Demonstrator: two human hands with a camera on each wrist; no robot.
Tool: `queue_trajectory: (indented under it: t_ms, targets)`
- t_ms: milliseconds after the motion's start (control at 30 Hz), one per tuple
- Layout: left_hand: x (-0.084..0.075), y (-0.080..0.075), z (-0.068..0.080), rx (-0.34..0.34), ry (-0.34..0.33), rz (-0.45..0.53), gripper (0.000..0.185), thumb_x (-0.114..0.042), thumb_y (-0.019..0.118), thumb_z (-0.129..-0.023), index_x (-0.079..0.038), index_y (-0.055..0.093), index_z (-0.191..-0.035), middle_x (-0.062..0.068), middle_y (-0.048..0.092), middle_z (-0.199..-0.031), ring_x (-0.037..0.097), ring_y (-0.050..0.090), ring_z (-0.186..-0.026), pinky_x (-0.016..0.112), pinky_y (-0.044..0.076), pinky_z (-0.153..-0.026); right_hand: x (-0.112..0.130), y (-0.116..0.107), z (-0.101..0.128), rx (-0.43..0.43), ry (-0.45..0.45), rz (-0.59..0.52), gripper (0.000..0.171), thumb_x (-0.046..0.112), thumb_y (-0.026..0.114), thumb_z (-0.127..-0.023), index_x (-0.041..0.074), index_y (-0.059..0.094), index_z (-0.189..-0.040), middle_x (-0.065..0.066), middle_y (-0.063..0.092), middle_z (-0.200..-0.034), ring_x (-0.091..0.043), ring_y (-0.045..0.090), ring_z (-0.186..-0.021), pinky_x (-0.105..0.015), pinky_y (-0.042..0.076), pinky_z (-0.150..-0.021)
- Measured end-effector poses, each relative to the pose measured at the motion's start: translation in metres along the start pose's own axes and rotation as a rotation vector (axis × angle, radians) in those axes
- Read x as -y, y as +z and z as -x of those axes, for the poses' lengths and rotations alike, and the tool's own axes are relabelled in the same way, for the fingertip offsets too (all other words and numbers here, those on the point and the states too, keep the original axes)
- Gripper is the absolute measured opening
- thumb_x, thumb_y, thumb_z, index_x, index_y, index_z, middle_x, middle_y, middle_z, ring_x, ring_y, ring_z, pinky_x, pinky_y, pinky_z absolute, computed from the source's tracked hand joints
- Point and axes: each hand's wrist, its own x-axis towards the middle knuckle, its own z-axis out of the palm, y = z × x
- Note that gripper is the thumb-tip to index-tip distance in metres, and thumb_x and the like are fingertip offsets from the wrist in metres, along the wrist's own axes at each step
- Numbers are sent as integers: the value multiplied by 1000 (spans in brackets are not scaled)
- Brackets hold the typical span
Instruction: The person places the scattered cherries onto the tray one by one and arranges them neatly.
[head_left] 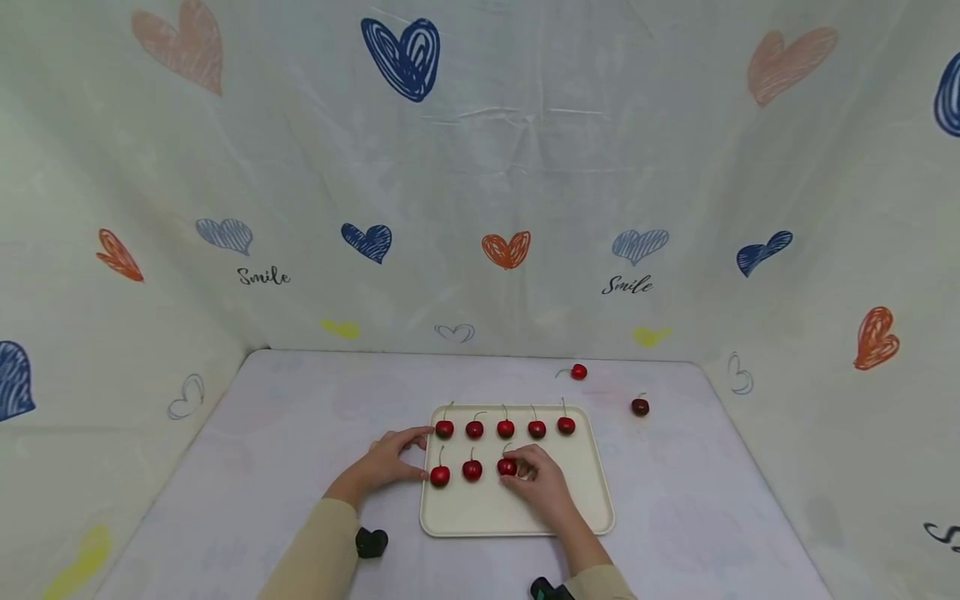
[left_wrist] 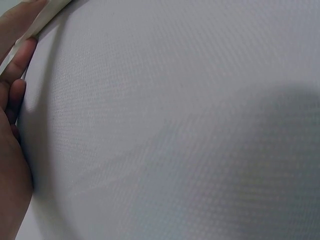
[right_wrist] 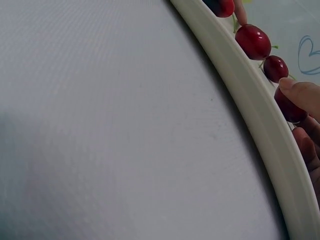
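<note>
A cream rectangular tray (head_left: pixel 525 521) holds red cherries with stems, set in two rows. Along its far side runs a row of several cherries (head_left: pixel 506 428). The nearer row has a cherry (head_left: pixel 440 476) at the left end and another cherry (head_left: pixel 472 470) beside it. Third in that row is a cherry (head_left: pixel 507 467) that my right hand (head_left: pixel 543 483) pinches between thumb and fingers; the right wrist view shows the thumb (right_wrist: pixel 300 92) pressed on it. With thumb and forefinger spread apart, my left hand (head_left: pixel 390 458) touches the tray's left rim.
Behind the tray a loose cherry (head_left: pixel 579 372) lies on the pale tablecloth (head_left: pixel 690 483), and a darker cherry (head_left: pixel 640 407) lies to the right. A curtain (head_left: pixel 450 167) printed with hearts hangs behind and at both sides.
</note>
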Motion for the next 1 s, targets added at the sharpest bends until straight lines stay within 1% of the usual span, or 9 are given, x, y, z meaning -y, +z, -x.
queue_trajectory:
  t_ms: [167, 400, 533, 800, 900, 1000]
  targets:
    - [0, 1, -1, -1, -5, 4, 73, -27, 88, -71, -23, 56, -137, -15, 55, -103, 16, 44, -107, 55, 31, -98, 0, 0, 0, -2, 3, -5, 34, 17, 84, -77, 15, 73, -109, 6, 57, -94, -9, 51, -75, -23, 46, -66]
    - [4, 3, -2, 0, 1, -4, 74, -27, 88, -70, -23, 56, -136, -15, 55, -102, 19, 45, -110, 57, 32, -98, 1, 0, 0, -6, -5, 2, 35, 15, 84, -76, 14, 72, -109, 6, 56, -91, -8, 51, -73, -24, 46, -65]
    - [3, 2, -2, 3, -18, 1, 74, -27, 88, -70, -24, 56, -137, -15, 56, -103, 20, 45, -113, 57, 32, -99, 3, 0, 1, -6, 1, -6, 35, 15, 84, -76, 15, 72, -109, 5, 57, -96, -9, 52, -74, -24, 46, -66]
    - [1, 1, -2, -4, -9, -13, 74, -26, 88, -71, -21, 56, -137, -14, 57, -103, 24, 45, -116, 59, 29, -101, 2, -1, 0, -18, -5, -14, 36, 14, 84, -76, 14, 72, -110, 3, 59, -99, -9, 53, -74, -24, 47, -65]
    - [0, 1, -2, -5, -13, -21, 74, -27, 88, -71, -22, 56, -137, -15, 56, -104, 22, 45, -115, 58, 30, -101, 1, -2, 1, -25, -6, -40, 36, 14, 83, -77, 13, 72, -111, 2, 59, -99, -9, 53, -75, -23, 47, -65]
    - [0, 2, 0, -4, -4, -14, 74, -26, 88, -71, -21, 56, -137, -14, 56, -105, 23, 45, -115, 59, 29, -101, 2, -6, 4, -20, 11, -99, 36, 15, 82, -79, 12, 71, -113, 0, 59, -99, -10, 55, -76, -23, 48, -66]
